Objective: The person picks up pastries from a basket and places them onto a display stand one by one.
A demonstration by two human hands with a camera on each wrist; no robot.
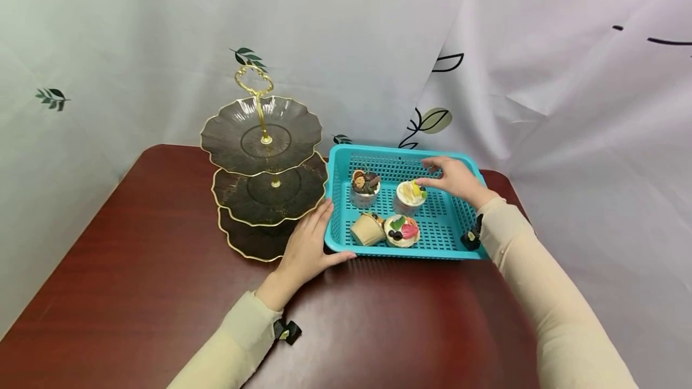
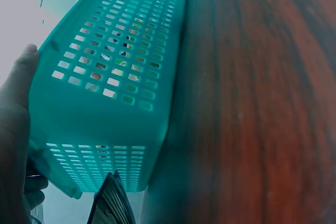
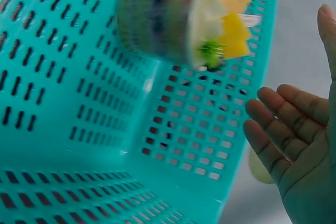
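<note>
A turquoise plastic basket (image 1: 440,252) with slotted walls holds several small desserts. My left hand (image 1: 305,251) rests against its front left corner, fingers fairly straight along the left side and thumb by the front rim. Over the basket's right part is my right hand (image 1: 454,180), thumb and fingers spread apart with nothing between them. Closest to it stands an upright clear dessert cup (image 1: 409,198) topped with cream and yellow fruit; in the right wrist view a gap separates the hand from this cup (image 3: 157,17).
Left of the basket stands a three-tier dark tray stand (image 1: 265,161) with gold wavy rims and a gold handle. Also inside the basket are a chocolate-topped cup (image 1: 365,189), a tipped tan cupcake (image 1: 367,230) and a fruit-topped cupcake (image 1: 402,232). A white curtain hangs behind the reddish-brown table (image 1: 162,269).
</note>
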